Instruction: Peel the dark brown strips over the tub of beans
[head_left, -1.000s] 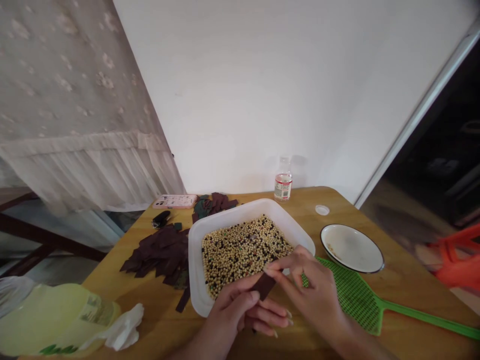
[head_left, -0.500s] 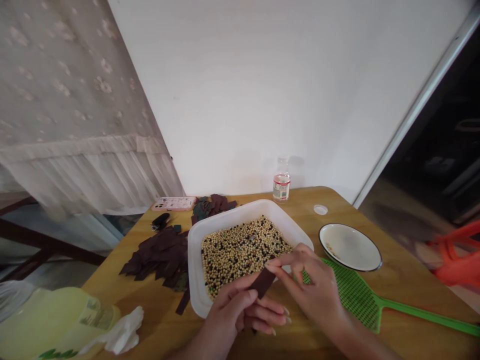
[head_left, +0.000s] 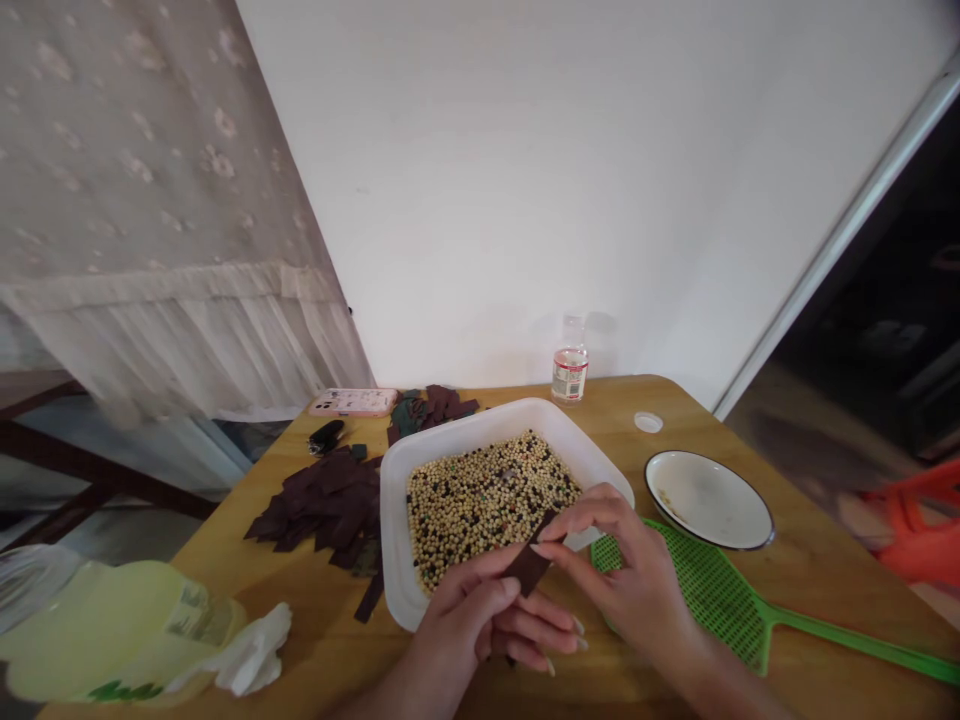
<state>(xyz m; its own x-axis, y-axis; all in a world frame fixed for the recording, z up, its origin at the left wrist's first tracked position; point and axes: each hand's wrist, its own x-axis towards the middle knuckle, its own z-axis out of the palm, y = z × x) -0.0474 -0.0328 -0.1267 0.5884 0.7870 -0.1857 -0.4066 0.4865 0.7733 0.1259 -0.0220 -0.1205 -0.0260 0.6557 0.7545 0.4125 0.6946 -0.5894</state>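
Between my two hands is a dark brown strip [head_left: 529, 570], flat and short; whether it is paper or cloth I cannot tell. My left hand [head_left: 487, 615] grips its lower end under the thumb, the other fingers stretched beneath. At the upper end, the thumb and forefinger of my right hand [head_left: 622, 560] pinch it. Just beyond the hands stands a white plastic tub [head_left: 397, 530] holding pale and black beads or seeds [head_left: 480, 500]. Left of the tub lies a pile of similar brown strips [head_left: 322, 505].
A green fly swatter [head_left: 712, 590] and a white dark-rimmed plate [head_left: 712, 500] lie at right. Behind are a clear bottle [head_left: 571, 372], a white cap [head_left: 648, 422], a phone [head_left: 352, 402] and black keys [head_left: 325, 437]. A yellowish jug [head_left: 112, 620] and crumpled tissue [head_left: 255, 650] occupy the near left.
The view has shifted slightly, so the table's things appear a little further right. My right fingers have bent closer over the strip's upper end; both hands still hold it.
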